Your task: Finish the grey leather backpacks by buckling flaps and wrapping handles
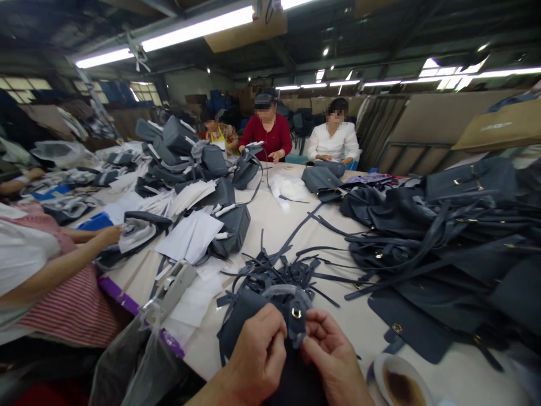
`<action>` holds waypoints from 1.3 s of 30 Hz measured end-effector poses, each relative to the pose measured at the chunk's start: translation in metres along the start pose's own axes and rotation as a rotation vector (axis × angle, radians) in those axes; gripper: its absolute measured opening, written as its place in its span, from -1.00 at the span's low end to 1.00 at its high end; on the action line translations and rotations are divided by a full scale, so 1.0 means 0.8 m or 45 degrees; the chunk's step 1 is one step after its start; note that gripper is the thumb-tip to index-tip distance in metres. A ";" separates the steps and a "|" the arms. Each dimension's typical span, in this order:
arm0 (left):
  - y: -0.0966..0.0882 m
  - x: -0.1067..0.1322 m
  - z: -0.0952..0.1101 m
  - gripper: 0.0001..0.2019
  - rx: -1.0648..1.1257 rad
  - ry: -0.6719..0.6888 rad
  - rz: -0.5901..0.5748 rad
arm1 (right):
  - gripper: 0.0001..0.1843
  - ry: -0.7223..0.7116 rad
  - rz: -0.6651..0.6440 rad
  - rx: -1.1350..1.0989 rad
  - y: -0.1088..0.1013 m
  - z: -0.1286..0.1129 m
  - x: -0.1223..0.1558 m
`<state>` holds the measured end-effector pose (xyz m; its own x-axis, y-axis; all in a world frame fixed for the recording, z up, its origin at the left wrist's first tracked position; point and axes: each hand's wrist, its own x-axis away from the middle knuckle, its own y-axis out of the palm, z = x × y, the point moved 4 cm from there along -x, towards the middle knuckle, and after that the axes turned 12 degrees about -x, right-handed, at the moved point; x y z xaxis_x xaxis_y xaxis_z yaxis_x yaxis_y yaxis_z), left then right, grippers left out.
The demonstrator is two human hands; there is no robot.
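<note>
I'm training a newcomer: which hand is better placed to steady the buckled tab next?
Probably the right hand: its fingers are at the edge of the buckled tab; the left hand is curled beside it.

Smooth, leather-like material with a soft sheen covers the dark bag [239,318] in the foreground, where a metal buckle [297,313] gleams, polished and gold-toned. A similar smooth finish marks the loose straps [291,275] and the heaped bags [426,242] at right, dotted with a shiny metal clasp [397,327] and other fittings. Matt white paper sheets [190,234] sit on the smooth, pale table [268,223], bordered at left by glossy purple edging [118,296]. Thin, crinkled, translucent plastic sheeting [131,361] hangs beside a matt, striped cloth apron [80,310].
</note>
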<state>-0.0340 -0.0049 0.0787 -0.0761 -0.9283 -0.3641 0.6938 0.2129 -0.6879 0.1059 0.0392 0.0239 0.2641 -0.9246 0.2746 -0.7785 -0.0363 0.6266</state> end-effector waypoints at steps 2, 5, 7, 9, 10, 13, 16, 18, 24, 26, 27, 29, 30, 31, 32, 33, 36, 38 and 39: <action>0.001 0.003 0.007 -0.86 0.017 0.030 -0.040 | -0.51 -0.012 -0.023 0.036 0.003 0.006 0.001; 0.009 0.006 0.008 -0.76 -0.077 0.113 0.006 | -0.52 -0.008 -0.041 0.036 0.006 0.009 0.002; 0.014 0.007 0.005 -0.85 -0.121 0.184 0.087 | -0.53 -0.005 -0.053 0.048 0.006 0.010 0.002; 0.017 0.007 0.003 -0.85 -0.178 0.241 0.142 | -0.54 -0.034 -0.043 0.042 0.004 0.010 0.001; 0.017 0.007 0.004 -0.85 -0.205 0.260 0.159 | -0.53 -0.052 -0.040 0.038 0.002 0.010 -0.001; 0.016 0.005 0.005 -0.86 -0.123 0.199 0.148 | -0.51 -0.055 -0.059 0.057 -0.002 0.011 -0.003; 0.013 -0.001 -0.003 -0.85 0.149 -0.064 0.036 | -0.53 0.046 -0.060 0.032 -0.001 0.008 0.001; 0.009 -0.007 -0.009 -0.85 0.249 -0.176 -0.052 | -0.53 0.162 -0.048 -0.074 0.004 0.006 0.006; -0.004 -0.024 -0.002 -0.85 -0.332 0.129 -0.105 | -0.52 0.000 -0.054 0.232 0.014 0.001 0.010; 0.000 -0.024 0.010 -0.83 -0.578 0.427 -0.053 | -0.54 -0.136 -0.026 0.396 0.012 0.004 0.009; 0.005 -0.023 0.015 -0.82 -0.659 0.575 -0.052 | -0.55 -0.176 -0.019 0.451 0.011 0.006 0.010; 0.014 -0.024 0.020 -0.84 -0.748 0.758 -0.110 | -0.56 -0.239 -0.002 0.553 0.008 0.009 0.011; 0.017 -0.027 0.020 -0.86 -0.769 0.776 -0.157 | -0.56 -0.268 0.012 0.612 0.006 0.009 0.013; 0.018 -0.031 0.019 -0.89 -0.774 0.754 -0.206 | -0.56 -0.295 0.029 0.678 0.004 0.008 0.014; 0.018 -0.036 0.018 -0.91 -0.756 0.715 -0.256 | -0.57 -0.320 0.047 0.746 0.001 0.006 0.016; 0.018 -0.040 0.017 -0.92 -0.704 0.678 -0.306 | -0.58 -0.343 0.062 0.813 -0.002 0.004 0.018; 0.013 -0.050 0.015 -0.88 -0.364 0.523 -0.332 | -0.63 -0.420 0.101 0.960 -0.013 -0.002 0.024; 0.012 -0.052 0.010 -0.86 -0.155 0.319 -0.224 | -0.73 -0.546 0.127 1.068 -0.017 -0.007 0.029; 0.014 -0.051 0.006 -0.85 -0.107 0.213 -0.168 | -0.80 -0.650 0.115 1.136 -0.016 -0.009 0.031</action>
<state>-0.0197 0.0340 0.0887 -0.2850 -0.8878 -0.3614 0.6085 0.1237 -0.7838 0.1266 0.0191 0.0280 0.0727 -0.9811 -0.1791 -0.9776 -0.0346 -0.2074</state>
